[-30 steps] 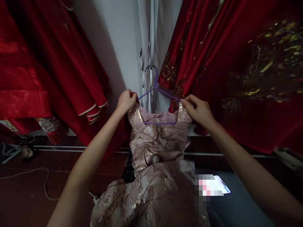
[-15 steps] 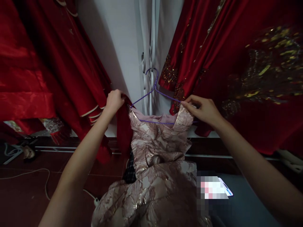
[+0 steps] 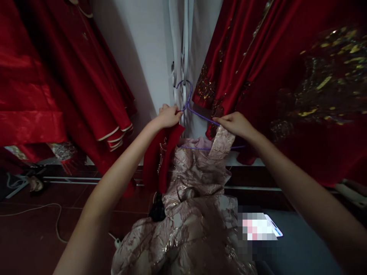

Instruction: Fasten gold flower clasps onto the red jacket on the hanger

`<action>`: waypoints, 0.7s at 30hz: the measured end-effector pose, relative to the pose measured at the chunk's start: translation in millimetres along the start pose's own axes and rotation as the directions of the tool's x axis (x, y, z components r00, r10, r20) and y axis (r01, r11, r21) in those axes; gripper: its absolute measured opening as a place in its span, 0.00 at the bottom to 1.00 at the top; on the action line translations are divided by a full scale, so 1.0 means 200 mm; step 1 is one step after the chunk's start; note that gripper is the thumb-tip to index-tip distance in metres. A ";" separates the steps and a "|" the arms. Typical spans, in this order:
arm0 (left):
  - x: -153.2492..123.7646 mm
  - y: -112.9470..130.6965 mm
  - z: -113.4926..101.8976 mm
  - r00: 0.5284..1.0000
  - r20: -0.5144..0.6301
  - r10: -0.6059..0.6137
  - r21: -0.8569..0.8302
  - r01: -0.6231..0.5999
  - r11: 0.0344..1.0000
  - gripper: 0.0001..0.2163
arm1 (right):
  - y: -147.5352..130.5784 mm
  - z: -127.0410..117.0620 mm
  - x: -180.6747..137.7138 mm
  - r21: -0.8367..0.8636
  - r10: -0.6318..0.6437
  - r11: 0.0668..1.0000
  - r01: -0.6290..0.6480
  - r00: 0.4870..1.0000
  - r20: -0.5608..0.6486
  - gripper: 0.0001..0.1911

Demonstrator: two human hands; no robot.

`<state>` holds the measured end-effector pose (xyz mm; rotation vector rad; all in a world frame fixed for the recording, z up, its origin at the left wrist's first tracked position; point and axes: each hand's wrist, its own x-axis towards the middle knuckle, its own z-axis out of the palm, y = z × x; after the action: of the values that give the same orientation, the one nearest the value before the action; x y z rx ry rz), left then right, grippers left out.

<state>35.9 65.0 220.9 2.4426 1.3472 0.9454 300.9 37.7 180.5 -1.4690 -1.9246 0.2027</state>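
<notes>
A pink and gold brocade dress [image 3: 197, 229] hangs from a purple hanger [image 3: 200, 115], whose hook is on a white rail in front of me. My left hand [image 3: 170, 115] is closed at the hanger's left arm, just beside its neck. From under it falls a red strip of cloth with beaded trim [image 3: 163, 152], covering the dress's left shoulder. My right hand [image 3: 233, 124] pinches the hanger's right arm above the dress's wide strap [image 3: 222, 141]. The left fingertips are partly hidden.
Red garments hang at left [image 3: 65, 76], and a red gown with gold sequins [image 3: 329, 84] hangs at right. A lit phone [image 3: 273, 225], partly pixelated, lies on a grey surface [image 3: 304, 236]. A white cable [image 3: 59, 221] runs over the floor.
My left hand has moved right along the hanger towards its neck, bringing the red cloth over the dress's left shoulder. My right hand has shifted slightly left.
</notes>
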 end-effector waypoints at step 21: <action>-0.16 -0.17 -0.19 0.953 0.300 -0.038 -0.363 0.151 0.919 0.08 | -0.22 0.43 0.29 0.560 -0.321 0.823 -0.100 0.731 0.602 0.19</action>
<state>-23.2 53.5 220.0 2.0970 1.0555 0.7139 207.5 97.8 163.1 -0.9027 -2.2104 1.3024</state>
